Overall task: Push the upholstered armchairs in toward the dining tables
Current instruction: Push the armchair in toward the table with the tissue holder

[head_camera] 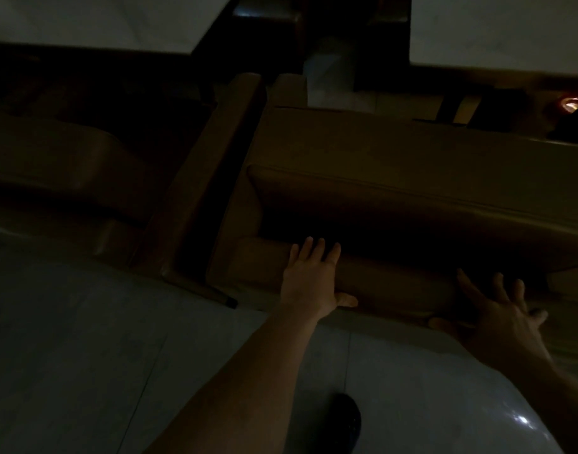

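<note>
The room is dim. A tan upholstered armchair point(396, 178) fills the middle and right, seen from behind and above. My left hand point(309, 276) lies flat on top of its backrest, fingers straight, thumb on the near face. My right hand point(497, 312) is further right at the same backrest, fingers spread and straight. A second tan armchair point(84, 178) stands to the left, close beside the first. Pale dining tables show at the upper left point(101, 21) and upper right point(500, 31).
Pale tiled floor point(84, 355) spreads below the chairs. A wooden chair leg point(212, 293) with a dark tip angles out between the two chairs. My dark shoe point(348, 421) is at the bottom centre. A small orange light point(569, 104) glows at the right.
</note>
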`<state>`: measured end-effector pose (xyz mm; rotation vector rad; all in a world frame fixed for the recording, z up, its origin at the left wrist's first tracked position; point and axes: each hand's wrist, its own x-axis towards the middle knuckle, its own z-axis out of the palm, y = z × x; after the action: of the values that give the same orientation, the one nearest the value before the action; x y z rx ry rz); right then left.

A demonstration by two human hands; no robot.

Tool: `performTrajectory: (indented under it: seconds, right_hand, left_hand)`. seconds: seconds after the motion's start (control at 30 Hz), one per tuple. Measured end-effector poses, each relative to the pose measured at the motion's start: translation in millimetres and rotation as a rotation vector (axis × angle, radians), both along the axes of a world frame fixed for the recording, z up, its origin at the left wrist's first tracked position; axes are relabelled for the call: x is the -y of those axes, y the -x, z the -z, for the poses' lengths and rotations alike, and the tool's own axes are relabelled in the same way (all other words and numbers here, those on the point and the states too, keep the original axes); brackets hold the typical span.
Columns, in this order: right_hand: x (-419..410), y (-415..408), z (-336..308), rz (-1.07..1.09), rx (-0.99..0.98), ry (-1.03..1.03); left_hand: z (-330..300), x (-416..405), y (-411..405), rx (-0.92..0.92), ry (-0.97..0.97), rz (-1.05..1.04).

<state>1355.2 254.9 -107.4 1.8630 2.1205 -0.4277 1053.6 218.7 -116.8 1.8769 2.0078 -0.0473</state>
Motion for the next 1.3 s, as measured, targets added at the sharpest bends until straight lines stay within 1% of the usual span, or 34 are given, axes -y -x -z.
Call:
performTrajectory:
  seconds: [0.47,0.7,1.0,1.1,1.3]
  right_hand:
    - [-6,-6,10,-0.035,0.021,-0.006]
    - [-8,-4,7,-0.034,0.036,0.057]
    - [-6,0,0,-0.027,0.086,0.094]
    - [-6,3,-5,-0.013,0.084,0.139]
    - [-10,10,-15,0.016,0.095,0.203]
  left_hand:
    - [-1,6,-3,-0.031,-0.061,-0.03]
    - [-2,4,-3,-0.03,-0.066,-0.029]
    - [-7,2,-7,-0.051,-0.036,-0.043]
    - [-9,1,-9,-0.068,-0.015,-0.045]
    - [-16,-4,-10,-0.069,0.072,-0.064]
